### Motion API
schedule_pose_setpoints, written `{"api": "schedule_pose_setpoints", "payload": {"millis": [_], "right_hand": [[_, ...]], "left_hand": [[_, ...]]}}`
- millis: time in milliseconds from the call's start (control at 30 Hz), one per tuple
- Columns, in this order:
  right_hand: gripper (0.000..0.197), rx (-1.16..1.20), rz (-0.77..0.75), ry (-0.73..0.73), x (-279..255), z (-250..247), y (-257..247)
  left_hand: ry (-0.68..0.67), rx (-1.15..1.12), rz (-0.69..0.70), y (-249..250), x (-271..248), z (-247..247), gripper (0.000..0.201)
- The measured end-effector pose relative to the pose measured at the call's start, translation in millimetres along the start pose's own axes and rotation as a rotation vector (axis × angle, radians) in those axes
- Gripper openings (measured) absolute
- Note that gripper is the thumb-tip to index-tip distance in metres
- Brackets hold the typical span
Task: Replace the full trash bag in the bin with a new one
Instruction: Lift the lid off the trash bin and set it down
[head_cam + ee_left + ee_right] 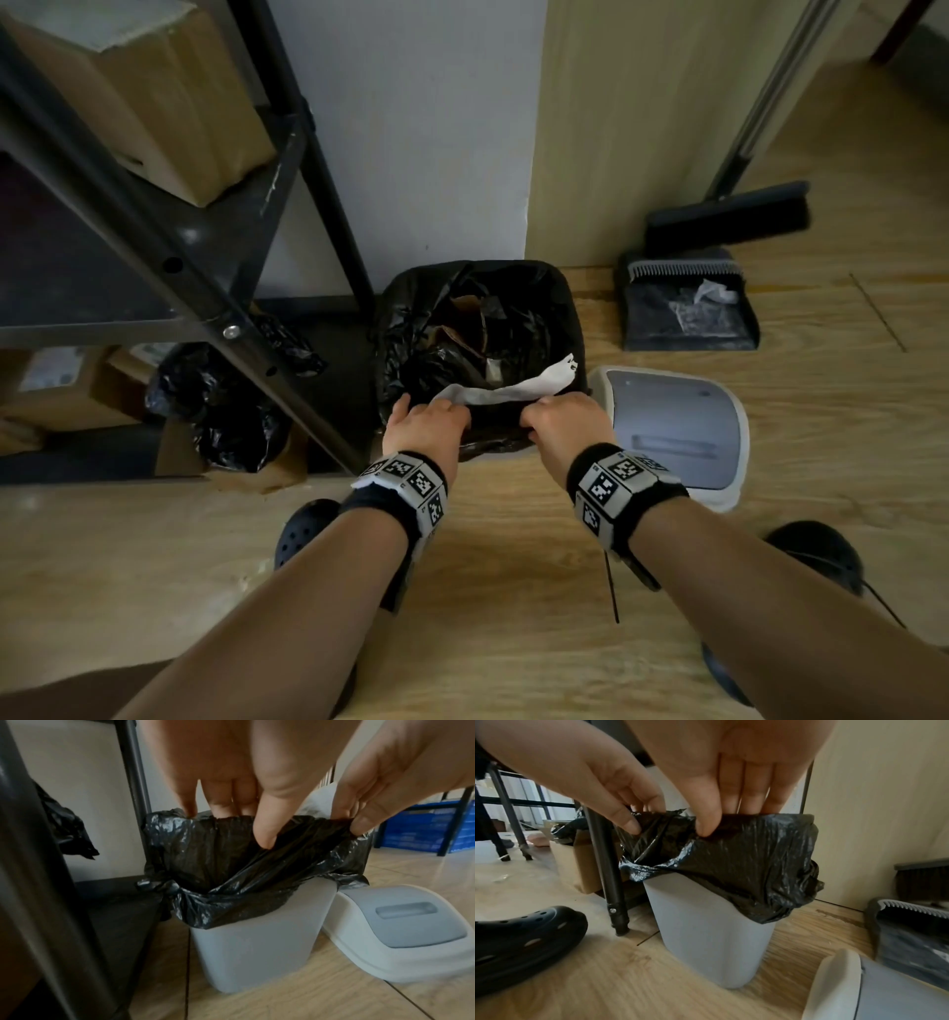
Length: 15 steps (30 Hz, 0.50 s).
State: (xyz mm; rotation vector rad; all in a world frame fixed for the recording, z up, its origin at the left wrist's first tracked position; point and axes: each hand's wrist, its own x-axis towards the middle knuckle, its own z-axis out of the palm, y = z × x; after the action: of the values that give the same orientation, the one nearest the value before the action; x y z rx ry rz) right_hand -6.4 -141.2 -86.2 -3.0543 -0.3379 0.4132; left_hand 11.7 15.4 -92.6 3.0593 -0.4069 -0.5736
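At frame centre, the left hand (426, 426) and right hand (562, 424) each pinch the black trash bag's (493, 329) near edge, fingers tucked inside.

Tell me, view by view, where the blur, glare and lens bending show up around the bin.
Head view: wide-angle bending curves the shelf frame; the trash bag interior is dim. Left wrist view: the left hand is soft and close; small glints dot the bag; the bin lid is slightly blurred. Right wrist view: the right hand is blurred, and the bin leans from distortion.
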Motion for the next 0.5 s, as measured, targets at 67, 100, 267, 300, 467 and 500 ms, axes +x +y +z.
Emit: {"api": "schedule_pose_setpoints", "payload": {"millis": [67,100,267,300,467,500], "right_hand": [[0.025,0.002,0.002,-0.004,-6,2,-2],[0.025,0.010,0.005,-0.001,-9,2,-3],[0.027,0.008,-0.022,-0.075,-36,-1,-10],[0.027,0.003,-0.029,-0.098,-43,-1,-13],[0.026,0.113,0.018,-0.181,-77,-3,-28],[0.027,0.174,0.036,-0.148,-84,-3,-32]], "left_hand": [[-0.004,0.021,0.032,-1,-6,0,0.042],[-0.001,0.020,0.039,0,-10,1,0.040],[-0.041,0.025,0.035,4,-35,7,0.039],[-0.057,0.033,0.033,5,-40,8,0.040],[-0.123,0.036,0.031,9,-75,17,0.044],[-0.127,0.036,0.033,9,-82,18,0.045]]}}
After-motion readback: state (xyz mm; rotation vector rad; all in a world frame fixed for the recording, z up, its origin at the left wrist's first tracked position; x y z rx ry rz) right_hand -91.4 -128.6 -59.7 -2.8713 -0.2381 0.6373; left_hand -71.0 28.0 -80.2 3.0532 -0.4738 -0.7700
